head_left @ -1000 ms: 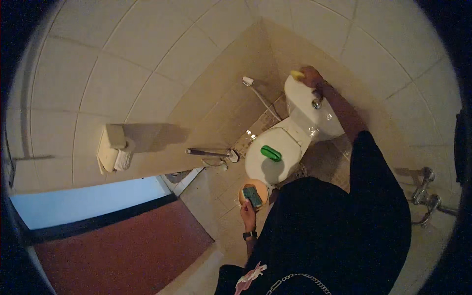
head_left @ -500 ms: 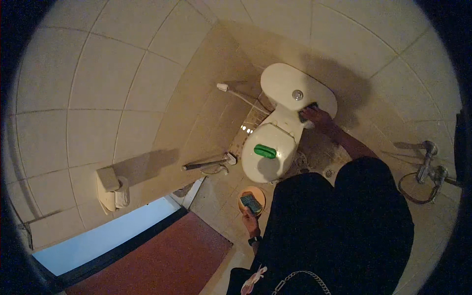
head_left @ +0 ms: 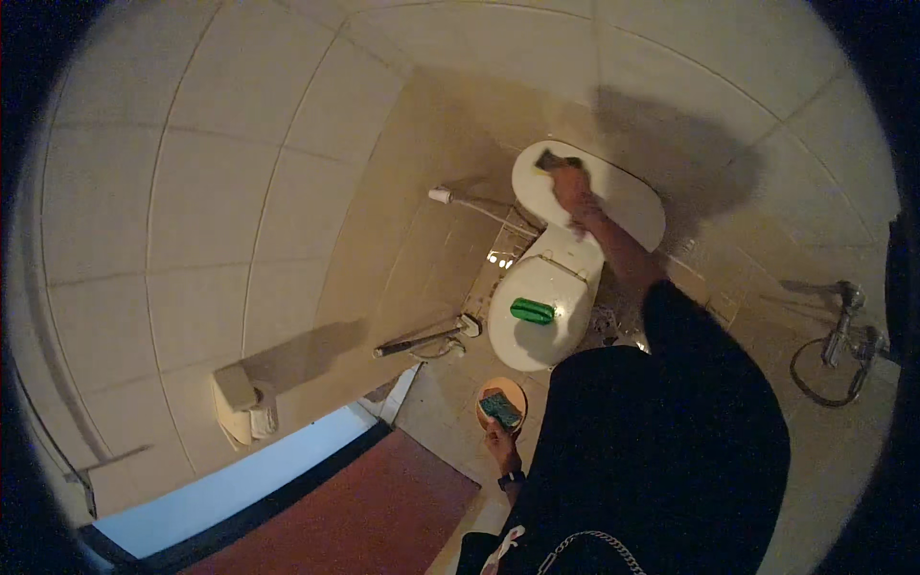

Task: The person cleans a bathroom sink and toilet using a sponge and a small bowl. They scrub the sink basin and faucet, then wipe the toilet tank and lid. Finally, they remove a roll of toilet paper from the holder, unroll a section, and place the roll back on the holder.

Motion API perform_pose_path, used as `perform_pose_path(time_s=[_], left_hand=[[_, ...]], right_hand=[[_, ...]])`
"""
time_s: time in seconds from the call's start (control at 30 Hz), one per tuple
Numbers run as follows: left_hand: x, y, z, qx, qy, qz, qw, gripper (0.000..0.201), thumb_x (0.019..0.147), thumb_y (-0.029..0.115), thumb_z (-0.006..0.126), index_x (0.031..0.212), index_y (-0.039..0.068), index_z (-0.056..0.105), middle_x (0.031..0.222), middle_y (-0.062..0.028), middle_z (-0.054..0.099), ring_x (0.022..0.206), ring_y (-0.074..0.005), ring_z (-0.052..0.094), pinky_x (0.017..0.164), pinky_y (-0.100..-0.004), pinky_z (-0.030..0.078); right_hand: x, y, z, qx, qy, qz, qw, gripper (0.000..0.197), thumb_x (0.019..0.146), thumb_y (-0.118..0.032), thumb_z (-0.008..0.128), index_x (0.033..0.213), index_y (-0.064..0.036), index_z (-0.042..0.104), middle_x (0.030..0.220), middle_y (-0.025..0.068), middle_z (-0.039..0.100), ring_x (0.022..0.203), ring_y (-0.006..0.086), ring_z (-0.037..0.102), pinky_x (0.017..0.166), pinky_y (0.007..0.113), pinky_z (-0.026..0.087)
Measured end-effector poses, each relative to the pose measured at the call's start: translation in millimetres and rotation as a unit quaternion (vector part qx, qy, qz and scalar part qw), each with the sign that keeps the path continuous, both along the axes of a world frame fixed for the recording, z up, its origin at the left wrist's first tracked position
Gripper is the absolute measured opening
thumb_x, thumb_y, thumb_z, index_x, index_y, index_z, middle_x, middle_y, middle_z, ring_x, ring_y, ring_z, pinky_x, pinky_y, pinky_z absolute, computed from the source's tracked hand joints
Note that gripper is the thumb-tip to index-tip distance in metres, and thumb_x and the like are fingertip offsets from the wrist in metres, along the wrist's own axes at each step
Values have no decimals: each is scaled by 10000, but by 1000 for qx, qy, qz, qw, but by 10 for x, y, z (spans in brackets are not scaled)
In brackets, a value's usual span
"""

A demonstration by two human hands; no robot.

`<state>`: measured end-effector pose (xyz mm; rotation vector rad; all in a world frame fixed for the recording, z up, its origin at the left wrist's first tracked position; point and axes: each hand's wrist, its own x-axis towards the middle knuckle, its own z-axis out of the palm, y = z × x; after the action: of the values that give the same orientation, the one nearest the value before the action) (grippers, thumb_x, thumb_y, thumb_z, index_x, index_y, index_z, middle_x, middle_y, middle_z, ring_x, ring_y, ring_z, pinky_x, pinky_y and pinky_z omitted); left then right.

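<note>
Beige tiled walls (head_left: 220, 172) enclose a white toilet (head_left: 567, 251) with a pale, smooth-looking cistern top (head_left: 628, 203). The left hand (head_left: 500, 445) grips a round orange dish (head_left: 516, 387) near the bowl. A green oblong object (head_left: 532, 311) lies on the closed lid (head_left: 517, 278). The dish bears a dark-green, rectangular pad (head_left: 499, 410). The right hand (head_left: 573, 184) holds a dark, yellow-edged sponge (head_left: 550, 160) on the cistern top.

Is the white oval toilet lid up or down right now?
Down. The white oval toilet lid lies flat, no opening shows, and a glossy green oblong object rests on top of it.
</note>
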<state>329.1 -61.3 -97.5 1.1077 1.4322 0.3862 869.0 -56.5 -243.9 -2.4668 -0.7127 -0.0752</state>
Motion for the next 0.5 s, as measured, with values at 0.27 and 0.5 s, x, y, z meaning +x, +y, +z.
perform_pose_path(time_s=[0.27, 0.5], left_hand=[[-61, 203, -87, 21, 25, -65, 997, 576, 918, 495, 462, 1176, -19, 491, 1115, -123, 568, 960, -251, 595, 747, -388, 534], [243, 240, -90, 6, 10, -78, 997, 522, 931, 452, 463, 1164, -12, 507, 1125, -133, 553, 962, -240, 587, 699, -362, 549]], right_hand=[[319, -510, 273, -46, -39, 134, 989, 369, 775, -51, 481, 1112, -129, 608, 1061, 87, 631, 914, 286, 618, 735, 435, 514], [-739, -2542, -40, 7, -58, -1, 998, 492, 825, -41, 447, 1289, -198, 488, 1087, 96, 629, 902, 292, 623, 771, 390, 516]])
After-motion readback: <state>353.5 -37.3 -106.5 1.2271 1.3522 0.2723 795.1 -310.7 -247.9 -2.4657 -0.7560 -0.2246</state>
